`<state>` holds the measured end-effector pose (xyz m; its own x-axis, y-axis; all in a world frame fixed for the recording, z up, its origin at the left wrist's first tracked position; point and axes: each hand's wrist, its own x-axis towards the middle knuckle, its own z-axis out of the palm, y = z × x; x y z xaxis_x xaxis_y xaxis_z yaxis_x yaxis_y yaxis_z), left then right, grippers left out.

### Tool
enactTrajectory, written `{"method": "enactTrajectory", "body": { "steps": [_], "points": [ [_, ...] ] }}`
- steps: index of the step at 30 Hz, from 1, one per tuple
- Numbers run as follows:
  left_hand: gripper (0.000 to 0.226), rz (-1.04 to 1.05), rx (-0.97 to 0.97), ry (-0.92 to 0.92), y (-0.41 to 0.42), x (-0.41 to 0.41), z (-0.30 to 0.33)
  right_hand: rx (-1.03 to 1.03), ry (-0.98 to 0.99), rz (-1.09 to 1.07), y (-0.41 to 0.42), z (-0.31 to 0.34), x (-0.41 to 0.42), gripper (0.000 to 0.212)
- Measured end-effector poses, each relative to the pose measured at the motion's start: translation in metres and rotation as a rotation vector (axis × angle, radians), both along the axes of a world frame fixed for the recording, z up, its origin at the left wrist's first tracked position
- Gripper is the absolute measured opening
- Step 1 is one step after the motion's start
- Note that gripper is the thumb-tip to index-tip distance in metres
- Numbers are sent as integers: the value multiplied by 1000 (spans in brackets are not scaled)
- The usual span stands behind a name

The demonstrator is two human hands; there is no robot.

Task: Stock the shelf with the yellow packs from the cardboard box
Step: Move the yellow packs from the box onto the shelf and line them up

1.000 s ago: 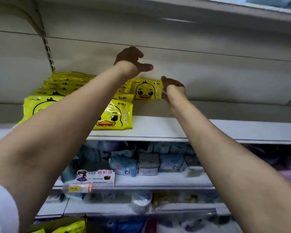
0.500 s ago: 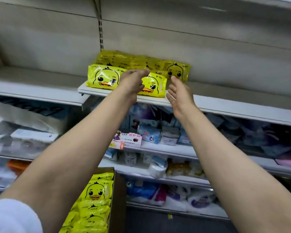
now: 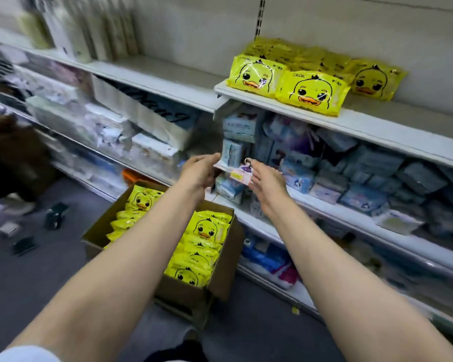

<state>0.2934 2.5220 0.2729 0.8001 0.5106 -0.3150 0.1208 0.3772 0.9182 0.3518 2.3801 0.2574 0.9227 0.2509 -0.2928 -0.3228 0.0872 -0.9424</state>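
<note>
Head view: both forearms extend over the cardboard box (image 3: 221, 278), which stands open on the floor against the shelving base. Left hand (image 3: 199, 173) and right hand (image 3: 266, 182) hang apart in open air above the box's far edge, fingers relaxed and spread, holding nothing. Yellow packs (image 3: 199, 246) fill the box in rows. More yellow packs (image 3: 310, 91) lie at the front lip of the upper shelf (image 3: 403, 126); bare shelf surface extends to their right. Print reads "Ckak" above a duck face. A small price tag (image 3: 237, 175) shows between the hands, unreadable.
</note>
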Motion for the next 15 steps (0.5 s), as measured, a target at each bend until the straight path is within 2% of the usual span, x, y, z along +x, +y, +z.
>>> {"method": "enactTrajectory", "body": {
  "steps": [5,9,13,15],
  "points": [
    [11,123,-40,210,41,-54,-56,-89,117,79,33,-59,-36,8],
    [25,153,-83,294,81,-65,-99,-157,235,100,61,-93,-43,12],
    [36,144,-130,365,125,-61,-141,-279,331,81,95,-134,-36,25],
    [37,137,-150,406,151,-58,-162,-309,406,57,113,-151,-33,23]
  ]
}}
